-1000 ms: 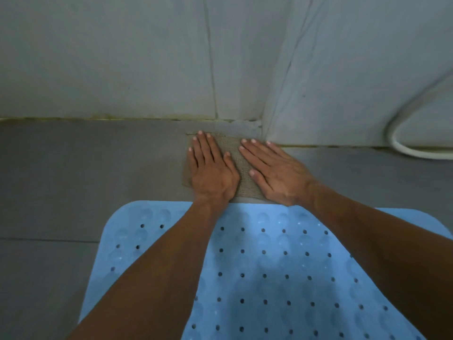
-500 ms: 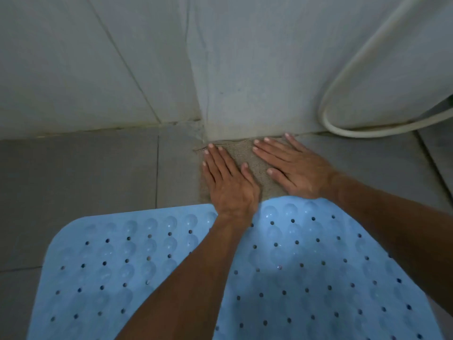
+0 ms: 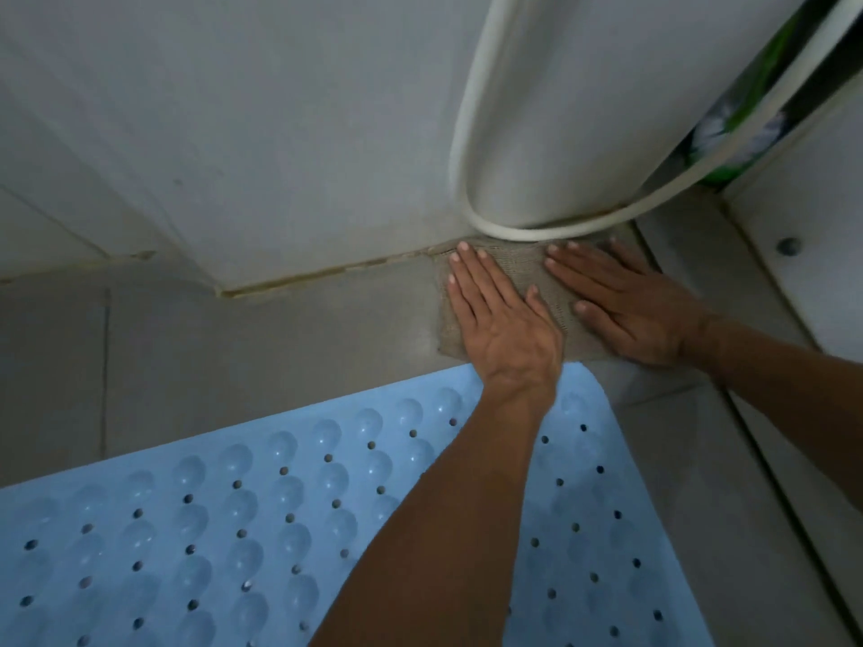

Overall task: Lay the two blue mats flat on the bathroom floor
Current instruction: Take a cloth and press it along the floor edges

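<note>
Mat (image 3: 224,544): blue, one in view, flat on the grey floor (image 3: 233,366), dotted with holes and round bumps. Its long axis cannot be told, since the mat runs out of view at the left and bottom. Its rounded corner lies just below the left wrist, and its upper edge slants down to the left.

Cloth (image 3: 527,282): brown, woven, flat on the floor at the foot of the wall (image 3: 280,133), just beyond the mat's corner.

Left hand (image 3: 504,324): palm down on the cloth, fingers extended and close together, gripping nothing; forearm crosses over the mat.

Right hand (image 3: 626,305): palm down on the cloth's right part, fingers spread, gripping nothing, tips pointing left toward the left hand.

Hose (image 3: 471,147): white, looping down the wall, its bend just beyond the fingertips, by the cloth's far edge.
</note>
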`<state>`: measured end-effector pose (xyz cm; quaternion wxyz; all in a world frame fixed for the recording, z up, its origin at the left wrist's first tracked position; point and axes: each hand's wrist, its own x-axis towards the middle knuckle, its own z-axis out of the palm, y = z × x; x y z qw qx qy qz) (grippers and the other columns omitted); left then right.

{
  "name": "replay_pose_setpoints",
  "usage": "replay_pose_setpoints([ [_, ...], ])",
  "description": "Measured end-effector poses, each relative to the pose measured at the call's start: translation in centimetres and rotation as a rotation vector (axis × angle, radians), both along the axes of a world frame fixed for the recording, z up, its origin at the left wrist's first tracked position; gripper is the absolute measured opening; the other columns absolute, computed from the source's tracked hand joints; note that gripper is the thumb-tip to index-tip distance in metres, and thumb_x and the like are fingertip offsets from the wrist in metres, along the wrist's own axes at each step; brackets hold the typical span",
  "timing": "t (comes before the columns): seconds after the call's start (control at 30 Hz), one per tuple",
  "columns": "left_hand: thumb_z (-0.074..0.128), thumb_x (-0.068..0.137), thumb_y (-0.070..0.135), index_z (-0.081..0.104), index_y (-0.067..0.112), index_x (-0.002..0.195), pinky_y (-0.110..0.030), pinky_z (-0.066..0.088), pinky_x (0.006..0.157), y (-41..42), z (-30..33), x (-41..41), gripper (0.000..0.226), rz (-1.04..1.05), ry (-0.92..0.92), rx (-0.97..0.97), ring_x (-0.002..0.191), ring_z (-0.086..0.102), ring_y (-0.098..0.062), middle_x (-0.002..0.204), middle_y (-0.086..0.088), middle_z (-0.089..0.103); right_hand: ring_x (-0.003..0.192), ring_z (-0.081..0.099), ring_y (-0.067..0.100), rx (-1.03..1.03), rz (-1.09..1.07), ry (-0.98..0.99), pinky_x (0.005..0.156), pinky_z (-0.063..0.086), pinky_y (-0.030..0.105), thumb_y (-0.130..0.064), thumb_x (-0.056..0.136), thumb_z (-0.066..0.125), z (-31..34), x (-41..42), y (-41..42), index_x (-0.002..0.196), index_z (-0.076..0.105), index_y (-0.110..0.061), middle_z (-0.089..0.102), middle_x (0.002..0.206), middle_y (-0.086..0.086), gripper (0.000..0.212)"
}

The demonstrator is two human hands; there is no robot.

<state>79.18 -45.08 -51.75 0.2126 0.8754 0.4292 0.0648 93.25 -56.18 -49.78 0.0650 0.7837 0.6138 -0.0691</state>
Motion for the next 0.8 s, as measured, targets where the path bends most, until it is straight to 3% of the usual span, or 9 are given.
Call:
replay_pose_setpoints([
  [0.1, 0.016, 0.101, 0.034, -0.003, -0.007, 0.150, -0.046, -0.008, 0.121, -1.8, 0.6, 2.2, 0.067, -0.033, 0.013, -0.029, 0.148, -0.012, -0.035, 0.158, -0.025, -0.011, 0.154, 0.011, 0.012, -0.002, -0.085, -0.010, 0.125, 0.002, 0.045, -0.043, 0.105, 0.012, 0.5, 1.5, -2.2, 0.160, 0.011, -0.026, 0.013, 0.167, -0.007, 0.058],
  [0.23, 0.028, 0.097, 0.031, 0.006, -0.007, 0.150, -0.046, -0.005, 0.121, -1.3, 0.8, 1.9, 0.069, -0.100, -0.087, -0.053, 0.148, -0.004, -0.037, 0.159, -0.027, -0.001, 0.149, 0.033, 0.024, 0.103, -0.113, 0.005, 0.124, 0.018, 0.043, -0.031, 0.104, 0.031, 0.9, 0.1, -1.9, 0.153, 0.037, -0.010, 0.034, 0.161, 0.009, 0.054],
  [0.3, 0.028, 0.099, 0.030, 0.016, -0.004, 0.151, -0.046, 0.003, 0.122, -0.4, 0.3, 0.1, 0.064, -0.226, -0.099, 0.067, 0.149, 0.005, -0.036, 0.159, -0.025, 0.009, 0.151, 0.026, 0.024, 0.159, -0.208, 0.085, 0.125, 0.016, 0.042, -0.032, 0.104, 0.031, 0.3, -1.4, -2.1, 0.155, 0.033, -0.011, 0.028, 0.163, 0.010, 0.055],
  [0.4, 0.020, 0.102, 0.035, 0.016, 0.000, 0.152, -0.044, 0.005, 0.122, 0.3, -0.4, -1.0, 0.061, -0.391, 0.006, 0.210, 0.150, 0.007, -0.031, 0.160, -0.020, 0.010, 0.155, 0.005, 0.014, 0.138, -0.359, 0.093, 0.126, -0.001, 0.033, -0.039, 0.105, 0.018, -0.5, -2.3, -2.7, 0.161, 0.012, -0.020, 0.009, 0.169, 0.001, 0.059],
  [0.63, 0.006, 0.099, 0.042, 0.003, 0.003, 0.153, -0.043, -0.002, 0.122, 0.7, 0.0, -0.5, 0.067, -0.565, 0.126, 0.201, 0.150, -0.007, -0.029, 0.161, -0.018, -0.005, 0.154, -0.010, 0.010, 0.107, -0.484, 0.133, 0.125, -0.007, 0.034, -0.042, 0.107, 0.011, -0.5, -6.0, -5.5, 0.161, 0.000, -0.023, -0.006, 0.169, -0.005, 0.058],
  [0.8, 0.010, 0.102, 0.042, 0.002, 0.005, 0.154, -0.041, -0.006, 0.122, -1.4, 0.5, -0.8, 0.065, -0.739, 0.135, 0.233, 0.150, -0.006, -0.029, 0.162, -0.017, -0.005, 0.155, -0.006, 0.012, 0.114, -0.593, 0.136, 0.126, -0.003, 0.037, -0.040, 0.107, 0.016, -0.3, -10.0, -9.4, 0.161, 0.004, -0.020, -0.003, 0.169, 0.000, 0.059],
])
